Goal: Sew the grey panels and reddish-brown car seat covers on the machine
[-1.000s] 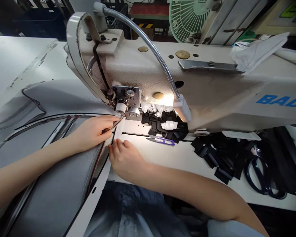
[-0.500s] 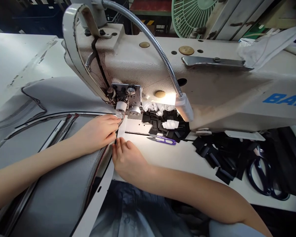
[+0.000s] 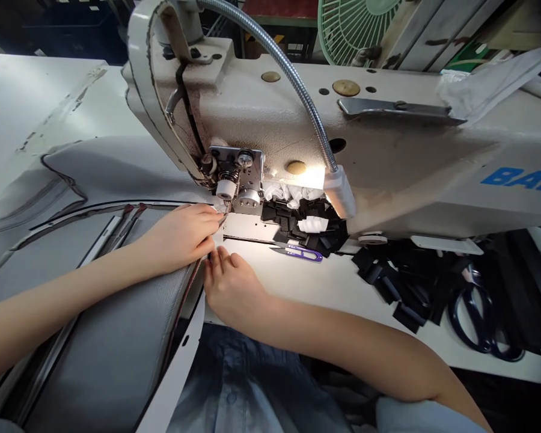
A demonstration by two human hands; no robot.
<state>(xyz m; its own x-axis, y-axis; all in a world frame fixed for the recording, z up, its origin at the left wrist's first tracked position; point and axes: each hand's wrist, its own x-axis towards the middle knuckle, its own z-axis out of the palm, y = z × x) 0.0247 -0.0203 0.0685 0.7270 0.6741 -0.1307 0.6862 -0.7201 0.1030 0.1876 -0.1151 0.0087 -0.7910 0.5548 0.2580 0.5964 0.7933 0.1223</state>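
My left hand (image 3: 183, 236) rests on grey fabric (image 3: 103, 349), its curled fingers pinching the fabric's edge just in front of the presser foot of the sewing machine (image 3: 297, 132). My right hand (image 3: 229, 285) lies knuckles up right beside it, fingers pressed together on a white strip (image 3: 180, 361) that runs along the fabric's edge toward the needle. The two hands almost touch. A dark red piping line follows the seam between them.
Purple thread snips (image 3: 300, 253) lie on the white table (image 3: 324, 288) right of the needle plate. A heap of black and white fabric scraps (image 3: 388, 276) and large black scissors (image 3: 478, 319) sit further right. A gooseneck lamp (image 3: 338, 189) lights the needle area. A green fan (image 3: 356, 24) stands behind.
Both hands have edged forward toward the presser foot, feeding the fabric and strip a little further under it. The view has shifted slightly.
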